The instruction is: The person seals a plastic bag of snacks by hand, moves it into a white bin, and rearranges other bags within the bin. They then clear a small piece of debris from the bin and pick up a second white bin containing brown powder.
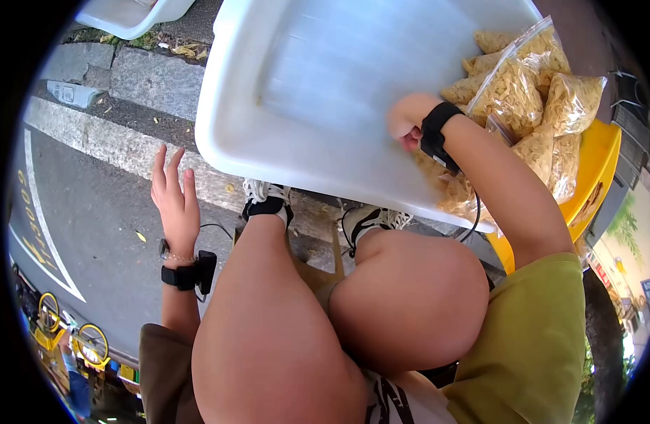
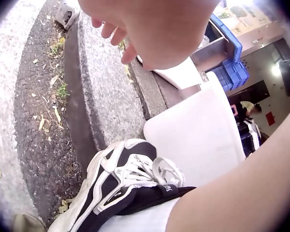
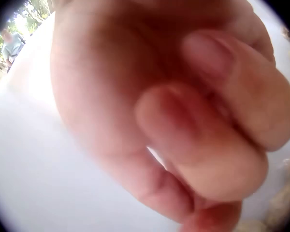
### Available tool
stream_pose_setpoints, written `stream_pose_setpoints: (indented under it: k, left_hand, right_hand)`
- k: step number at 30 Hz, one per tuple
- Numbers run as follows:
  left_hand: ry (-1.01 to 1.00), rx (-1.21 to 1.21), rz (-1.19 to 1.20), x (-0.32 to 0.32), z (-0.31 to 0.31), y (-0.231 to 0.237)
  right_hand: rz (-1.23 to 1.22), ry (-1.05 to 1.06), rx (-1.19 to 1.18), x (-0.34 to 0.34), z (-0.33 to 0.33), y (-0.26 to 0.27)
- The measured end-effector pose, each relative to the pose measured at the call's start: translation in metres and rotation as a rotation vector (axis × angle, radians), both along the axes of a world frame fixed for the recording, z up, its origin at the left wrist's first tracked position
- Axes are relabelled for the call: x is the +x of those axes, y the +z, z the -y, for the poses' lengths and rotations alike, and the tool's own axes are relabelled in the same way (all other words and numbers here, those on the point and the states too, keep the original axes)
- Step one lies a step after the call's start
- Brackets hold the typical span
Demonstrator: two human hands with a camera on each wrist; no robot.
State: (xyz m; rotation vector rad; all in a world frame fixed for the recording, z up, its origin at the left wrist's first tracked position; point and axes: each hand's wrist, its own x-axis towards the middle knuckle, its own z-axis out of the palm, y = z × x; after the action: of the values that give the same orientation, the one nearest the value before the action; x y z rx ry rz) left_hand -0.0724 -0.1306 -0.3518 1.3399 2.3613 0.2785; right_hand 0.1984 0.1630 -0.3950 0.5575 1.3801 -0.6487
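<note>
Olive-green cloth makes the sleeve (image 1: 526,332) nearest the camera, beside two bare knees (image 1: 417,304). The left hand (image 1: 175,201) is held out over the road (image 1: 120,212), its fingers loosely extended and nothing in it. Just beyond the knees, black-and-white shoes (image 1: 268,200) stand at the near side of a white plastic tub (image 1: 222,131). The right hand (image 1: 413,116) is over the tub, fingers curled in toward the palm, with nothing seen in them. Clear bags (image 1: 512,95) of pale yellow pieces are heaped just beside it, at the tub's right end, near something yellow (image 1: 600,166). Farther off lie kerb stones (image 1: 155,78), another white tub (image 1: 130,25) and, across the road, a yellow bicycle (image 1: 93,344).
</note>
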Motion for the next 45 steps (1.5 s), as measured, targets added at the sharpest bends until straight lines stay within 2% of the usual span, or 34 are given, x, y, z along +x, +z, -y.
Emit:
stream_pose_setpoints:
  k: [1, 2, 3, 5, 6, 8, 9, 11, 12, 14, 15, 17, 19, 21, 23, 25, 26, 29, 32, 37, 40, 43, 45]
  left_hand:
    - [0.001, 0.012, 0.024, 0.0, 0.0, -0.002]
    - [0.004, 0.024, 0.045, 0.001, 0.0, -0.003]
    - [0.003, 0.022, 0.046, 0.001, 0.0, -0.004]
    - [0.007, 0.006, 0.06, 0.002, 0.0, -0.004]
    - [0.005, 0.004, 0.061, 0.002, 0.0, -0.004]
    - [-0.008, 0.0, 0.073, 0.003, 0.001, -0.006]
    - [-0.011, -0.002, 0.076, 0.003, 0.002, -0.007]
    - [-0.012, 0.004, 0.092, 0.002, 0.003, -0.01]
    - [-0.014, 0.004, 0.094, 0.001, 0.004, -0.011]
    - [0.001, 0.01, 0.112, 0.0, 0.004, -0.013]
    - [0.0, 0.01, 0.112, 0.0, 0.004, -0.013]
    - [0.009, 0.023, 0.113, 0.0, 0.004, -0.015]
    - [-0.003, 0.03, 0.115, -0.001, 0.005, -0.018]
    - [-0.014, 0.041, 0.12, -0.001, 0.003, -0.022]
    - [-0.017, 0.054, 0.107, -0.002, 0.003, -0.024]
    - [-0.005, 0.06, 0.115, -0.004, -0.001, -0.023]
    - [0.005, 0.064, 0.129, -0.004, -0.002, -0.021]
    - [0.031, 0.047, 0.117, -0.006, -0.004, -0.021]
    - [0.046, 0.053, 0.13, -0.007, -0.006, -0.023]
    - [0.033, 0.077, 0.131, -0.005, -0.007, -0.027]
    - [0.03, 0.062, 0.101, -0.005, -0.008, -0.027]
    - [0.048, 0.061, 0.101, -0.005, -0.007, -0.028]
    - [0.046, 0.064, 0.08, -0.006, -0.007, -0.028]
  right_hand:
    - [0.185, -0.097, -0.057, 0.002, 0.001, -0.008]
    - [0.255, -0.11, -0.101, 0.005, 0.002, -0.016]
    - [0.255, -0.111, -0.103, 0.006, 0.002, -0.01]
    - [0.183, -0.474, 0.074, 0.011, 0.002, 0.01]
    - [0.184, -0.476, 0.072, 0.019, 0.001, -0.003]
    - [0.586, -0.605, -0.004, 0.037, -0.003, -0.039]
    - [0.589, -0.608, -0.006, 0.041, 0.001, -0.036]
    - [0.35, -0.744, 0.133, 0.049, 0.011, -0.029]
    - [0.353, -0.746, 0.133, 0.052, 0.01, -0.032]
    - [0.541, -0.971, 0.12, 0.055, 0.003, -0.038]
    - [0.54, -0.972, 0.12, 0.054, 0.001, -0.038]
    - [0.562, -1.162, 0.107, 0.051, -0.005, -0.037]
    - [0.549, -1.19, 0.028, 0.043, -0.011, -0.034]
    - [0.407, -1.213, -0.097, 0.032, -0.016, -0.034]
    - [0.395, -1.188, -0.063, 0.019, -0.014, -0.034]
    - [0.302, -1.288, -0.151, 0.001, -0.016, -0.035]
    - [0.355, -1.346, -0.167, -0.011, -0.016, -0.037]
    - [0.26, -1.25, -0.096, -0.04, -0.012, -0.028]
    - [0.143, -1.231, -0.122, -0.056, -0.009, -0.017]
    - [0.108, -1.229, -0.127, -0.085, -0.005, -0.019]
    - [0.164, -1.28, -0.331, -0.109, -0.007, -0.03]
    - [0.147, -1.301, -0.336, -0.133, -0.002, -0.032]
    - [-0.041, -1.393, -0.415, -0.148, 0.003, -0.03]
